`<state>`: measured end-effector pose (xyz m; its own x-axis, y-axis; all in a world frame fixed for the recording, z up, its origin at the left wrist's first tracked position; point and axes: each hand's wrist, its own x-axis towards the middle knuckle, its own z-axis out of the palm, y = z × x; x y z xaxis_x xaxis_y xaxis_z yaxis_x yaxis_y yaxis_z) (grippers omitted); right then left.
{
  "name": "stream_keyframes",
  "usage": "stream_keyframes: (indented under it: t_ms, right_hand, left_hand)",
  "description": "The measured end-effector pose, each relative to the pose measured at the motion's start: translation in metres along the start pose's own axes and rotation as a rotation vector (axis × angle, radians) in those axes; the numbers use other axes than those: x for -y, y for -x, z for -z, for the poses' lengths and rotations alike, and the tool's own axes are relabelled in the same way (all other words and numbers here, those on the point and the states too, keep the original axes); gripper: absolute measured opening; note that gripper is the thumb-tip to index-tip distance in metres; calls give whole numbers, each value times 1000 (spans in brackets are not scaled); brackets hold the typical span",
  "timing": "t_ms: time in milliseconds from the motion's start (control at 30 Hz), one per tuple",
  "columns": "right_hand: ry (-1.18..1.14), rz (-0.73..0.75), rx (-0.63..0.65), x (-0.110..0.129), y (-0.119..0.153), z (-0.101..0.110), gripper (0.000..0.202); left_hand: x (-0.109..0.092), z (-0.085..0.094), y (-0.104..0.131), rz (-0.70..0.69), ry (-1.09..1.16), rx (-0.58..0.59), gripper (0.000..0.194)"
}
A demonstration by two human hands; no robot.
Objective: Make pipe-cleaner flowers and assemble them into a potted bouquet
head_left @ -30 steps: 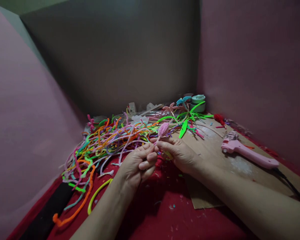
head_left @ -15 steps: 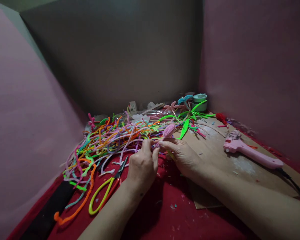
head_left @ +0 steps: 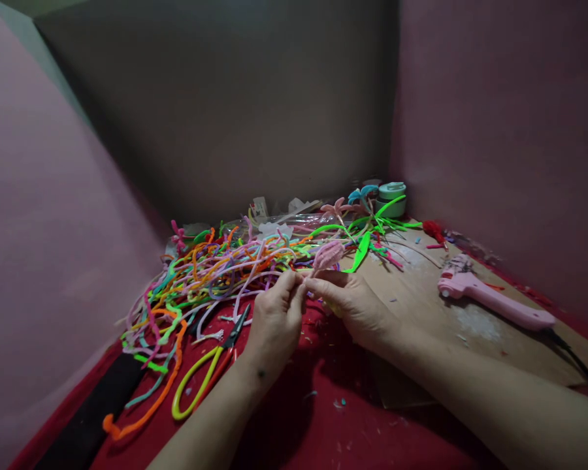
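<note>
1. Pink pipe-cleaner bud (head_left: 328, 254) on a thin stem, held up just above the desk, between both hands, tilted toward the right.
2. Left hand (head_left: 274, 320): fingertips pinched narrow on the stem just below the bud.
3. Right hand (head_left: 353, 303): thumb and forefinger also closed on the stem, touching the left fingertips; bud sticks out just above them.
4. Left of the bud: big tangle of loose pipe cleaners (head_left: 210, 274), many colours, spread across the desk.
5. Below-left of the bud: scissors (head_left: 206, 372) with yellow-green handles, lying flat, blades pointing toward the hands.
6. Right of the bud: pink glue gun (head_left: 492, 300) lying on cardboard sheet (head_left: 421, 294), cord trailing off right.
7. Behind the bud: green leaf pieces (head_left: 367, 238), finished small flowers, teal tape roll (head_left: 391, 196) by the corner.
8. Risk: stem is thin, grip is only fingertips, so it could slip or the bud could unwind if twisted too hard; wire ends could prick fingers; the glue gun may be hot, and its cord could snag the right forearm.
9. Surface: red cloth (head_left: 323, 418) on the desk, littered with trimmings. Room: dim, pink partition walls left and right, grey panel behind.
</note>
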<state>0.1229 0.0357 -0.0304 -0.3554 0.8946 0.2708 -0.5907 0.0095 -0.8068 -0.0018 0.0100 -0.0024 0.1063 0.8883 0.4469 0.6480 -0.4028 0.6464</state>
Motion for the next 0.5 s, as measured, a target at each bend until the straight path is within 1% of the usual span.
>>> stream_keyframes:
  t_ms: [133, 233, 333, 433, 500]
  right_hand:
    - [21, -10, 2, -1, -4, 5, 8]
    - [-12, -57, 38, -2, -8, 10, 11]
    - [-45, -88, 86, -1, -10, 13, 14]
    - [-92, -119, 101, 0, -10, 13, 23]
    - [-128, -149, 107, -1, -10, 12, 23]
  left_hand:
    - [-10, 2, -4, 223, 354, 86, 18]
    - [-14, 3, -6, 381, 603, 142, 21]
    - [-12, 5, -6, 464, 774, 213, 20]
    - [-7, 9, -7, 516, 947, 333, 13]
    - [-3, 11, -7, 531, 1058, 415, 11]
